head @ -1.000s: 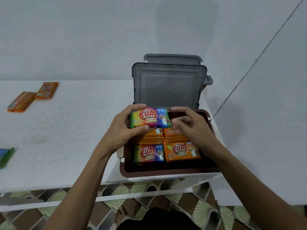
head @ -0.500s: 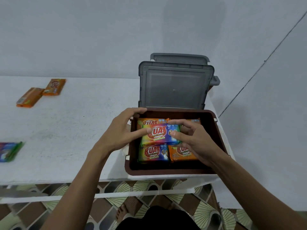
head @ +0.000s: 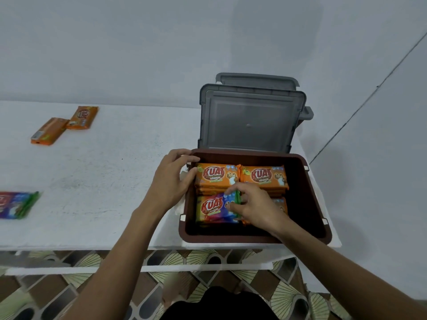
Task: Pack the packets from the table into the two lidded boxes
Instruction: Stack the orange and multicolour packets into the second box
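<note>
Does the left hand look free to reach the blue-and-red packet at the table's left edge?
Probably yes: the left hand rests on the brown plastic box's left rim, and bare white table lies between it and the blue-and-red packet. Whether the arm stretches that far is unclear.

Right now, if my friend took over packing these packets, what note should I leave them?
Left hand: rests on the rim of the brown box, fingertips against the back-left orange stack.
Right hand: pinches the multicoloured packet, set in the box's front-left.
Done: orange stacks fill the other three spots.
Left: two loose orange packets and one colourful packet on the table; grey lid open.
</note>
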`<state>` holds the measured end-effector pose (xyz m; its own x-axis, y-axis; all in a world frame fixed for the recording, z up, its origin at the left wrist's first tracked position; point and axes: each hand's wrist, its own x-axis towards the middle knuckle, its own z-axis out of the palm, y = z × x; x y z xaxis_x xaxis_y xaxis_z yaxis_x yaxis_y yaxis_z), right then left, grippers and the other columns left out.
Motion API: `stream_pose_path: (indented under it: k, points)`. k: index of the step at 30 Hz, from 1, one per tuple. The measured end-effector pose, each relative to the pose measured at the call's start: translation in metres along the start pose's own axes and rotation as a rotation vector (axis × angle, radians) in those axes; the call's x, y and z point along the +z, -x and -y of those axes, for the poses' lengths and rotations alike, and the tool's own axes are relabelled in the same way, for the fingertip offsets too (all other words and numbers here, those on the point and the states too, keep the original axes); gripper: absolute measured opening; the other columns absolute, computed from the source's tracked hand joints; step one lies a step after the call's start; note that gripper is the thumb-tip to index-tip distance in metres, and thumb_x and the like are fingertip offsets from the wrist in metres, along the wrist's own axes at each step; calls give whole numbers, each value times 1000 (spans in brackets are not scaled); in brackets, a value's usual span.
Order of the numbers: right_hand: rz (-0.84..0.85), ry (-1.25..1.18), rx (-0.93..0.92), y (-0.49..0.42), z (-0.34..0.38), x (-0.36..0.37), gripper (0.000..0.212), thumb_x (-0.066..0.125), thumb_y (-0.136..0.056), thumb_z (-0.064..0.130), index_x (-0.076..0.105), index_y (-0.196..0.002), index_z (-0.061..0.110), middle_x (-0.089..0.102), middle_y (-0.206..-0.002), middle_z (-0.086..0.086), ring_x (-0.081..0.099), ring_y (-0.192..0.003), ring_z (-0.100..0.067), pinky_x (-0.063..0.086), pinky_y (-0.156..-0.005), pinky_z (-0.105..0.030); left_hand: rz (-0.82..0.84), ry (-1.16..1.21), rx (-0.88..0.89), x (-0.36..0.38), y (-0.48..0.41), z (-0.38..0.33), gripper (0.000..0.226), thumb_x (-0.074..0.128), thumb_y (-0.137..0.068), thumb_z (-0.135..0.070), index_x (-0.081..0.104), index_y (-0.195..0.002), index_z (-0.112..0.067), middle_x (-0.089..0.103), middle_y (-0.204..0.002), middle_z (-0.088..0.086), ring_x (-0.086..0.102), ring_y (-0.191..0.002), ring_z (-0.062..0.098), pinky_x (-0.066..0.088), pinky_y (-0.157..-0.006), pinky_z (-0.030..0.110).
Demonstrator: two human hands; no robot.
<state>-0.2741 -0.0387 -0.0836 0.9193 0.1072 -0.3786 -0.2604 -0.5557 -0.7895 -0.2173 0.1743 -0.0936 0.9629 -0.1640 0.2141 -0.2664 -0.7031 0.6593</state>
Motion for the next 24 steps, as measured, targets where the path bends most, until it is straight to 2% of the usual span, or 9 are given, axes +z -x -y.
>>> stream_pose_path:
  k: [2,4,6,8,12,15,17,20,24]
  points:
    - [-57,227,-66,-2,-2,2,28,69,-89,19,60,-115,24,58,-123,-1,61,-95,-10,55,-62,-15,-6,14,1,0,1,0,27,63,-92,-22,66,-119,-19,54,-135,3,48,-124,18,41,-102,33]
    - [-85,387,-98,-3,-3,3,28,70,-88,23,61,-115,23,61,-120,-2,58,-86,-8,46,-56,-9,-11,28,6,1,2,1,26,63,-93,-22,67,-119,-19,54,-134,3,48,-124,18,42,-102,35]
    - [-106,500,-97,-3,-2,5,29,69,-89,26,62,-117,21,62,-118,-3,59,-89,-11,47,-66,-13,-14,34,5,2,3,1,26,62,-93,-22,67,-118,-18,54,-135,3,47,-124,18,41,-102,34]
    - [-120,593,-94,-3,0,8,28,68,-91,28,63,-117,19,64,-115,-5,62,-96,-16,51,-75,-23,-15,30,3,3,3,2,25,61,-93,-22,67,-117,-18,53,-135,4,47,-125,18,39,-102,32]
    - [-114,752,-129,-6,5,9,22,64,-93,30,66,-110,16,66,-106,-5,64,-93,-18,54,-77,-29,-14,33,6,5,2,4,24,60,-94,-22,68,-117,-18,53,-136,4,47,-125,18,36,-101,29]
    - [-89,749,-165,-10,8,2,21,64,-92,30,67,-110,19,67,-108,-1,63,-93,-13,54,-81,-27,-14,30,21,6,3,7,24,60,-94,-23,68,-117,-19,52,-136,2,47,-124,16,36,-99,25]
    - [-74,701,-196,-12,14,-6,18,62,-94,31,66,-108,20,66,-103,4,59,-83,-6,49,-70,-18,-11,41,35,6,3,10,25,59,-94,-25,68,-117,-20,52,-137,0,48,-123,14,37,-98,24]
    - [-106,563,-250,-14,33,-18,14,59,-96,29,67,-105,22,57,-76,15,56,-64,0,38,-59,-12,-3,92,87,0,4,16,24,60,-94,-27,68,-116,-21,55,-133,-5,51,-118,6,40,-97,20]
    - [-159,428,-391,-29,69,-21,9,61,-95,24,68,-101,23,59,-69,17,62,-62,2,45,-64,-11,-29,91,67,-19,8,33,21,60,-95,-28,68,-114,-26,58,-123,-12,59,-96,-1,42,-82,10]
